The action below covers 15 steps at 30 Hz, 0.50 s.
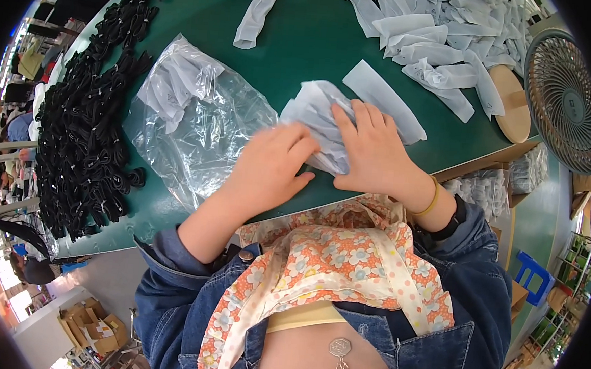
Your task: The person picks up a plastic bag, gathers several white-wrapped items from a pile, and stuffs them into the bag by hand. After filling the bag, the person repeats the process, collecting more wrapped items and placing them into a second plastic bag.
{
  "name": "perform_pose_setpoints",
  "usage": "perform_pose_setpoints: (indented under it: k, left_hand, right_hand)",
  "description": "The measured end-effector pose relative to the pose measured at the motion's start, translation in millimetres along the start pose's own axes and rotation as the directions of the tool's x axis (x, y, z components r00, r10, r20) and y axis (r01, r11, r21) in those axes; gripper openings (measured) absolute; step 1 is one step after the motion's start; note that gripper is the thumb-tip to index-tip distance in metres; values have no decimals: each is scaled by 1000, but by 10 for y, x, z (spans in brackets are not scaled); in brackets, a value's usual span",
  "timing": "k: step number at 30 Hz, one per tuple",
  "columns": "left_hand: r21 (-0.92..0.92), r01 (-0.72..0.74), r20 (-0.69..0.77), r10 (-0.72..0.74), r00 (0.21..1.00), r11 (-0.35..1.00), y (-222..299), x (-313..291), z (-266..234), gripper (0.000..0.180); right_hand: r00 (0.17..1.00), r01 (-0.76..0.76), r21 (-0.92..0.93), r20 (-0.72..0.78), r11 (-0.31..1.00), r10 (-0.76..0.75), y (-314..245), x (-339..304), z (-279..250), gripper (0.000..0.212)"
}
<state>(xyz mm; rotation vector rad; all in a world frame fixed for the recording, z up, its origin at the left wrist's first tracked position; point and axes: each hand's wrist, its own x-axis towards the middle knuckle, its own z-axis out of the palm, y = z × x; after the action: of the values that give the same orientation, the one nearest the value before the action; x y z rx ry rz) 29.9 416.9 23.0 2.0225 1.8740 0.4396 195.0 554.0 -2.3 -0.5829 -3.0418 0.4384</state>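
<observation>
A bunch of white, semi-clear plastic pouches [311,110] lies creased on the green table in front of me. My right hand [379,145] is closed around its right side, fingers over the top and thumb at the near edge. My left hand [273,166] is at the bunch's left side, its fingers bent and smeared by motion, so I cannot tell whether it grips. One more long white pouch [386,101] lies just beyond my right hand. Left of my hands a large clear plastic bag [207,142] lies flat, with several white pouches [180,83] inside its far end.
Bundled black cables [89,131] cover the table's left side. Many filled white pouches [446,38] are heaped at the far right, beside a round wooden piece [511,106] and a fan [568,100]. A single pouch [257,16] lies at the far middle. A blue stool [533,277] stands lower right.
</observation>
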Motion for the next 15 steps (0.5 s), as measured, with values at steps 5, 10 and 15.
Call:
perform_pose_setpoints:
  k: [5,10,15]
  left_hand:
    - [278,-104,-232,172,957,955,-177,362,162,76]
    - [-38,-204,-71,201,977,978,-264,461,354,96]
    - [-45,-169,-203,157,967,985,-216,268,345,88]
  right_hand:
    - [950,308,75,-79,948,-302,190,-85,-39,94]
    - [963,263,61,-78,963,-258,187,-167,-2,92]
    - [944,318,96,-118,943,-307,345,-23,27,85]
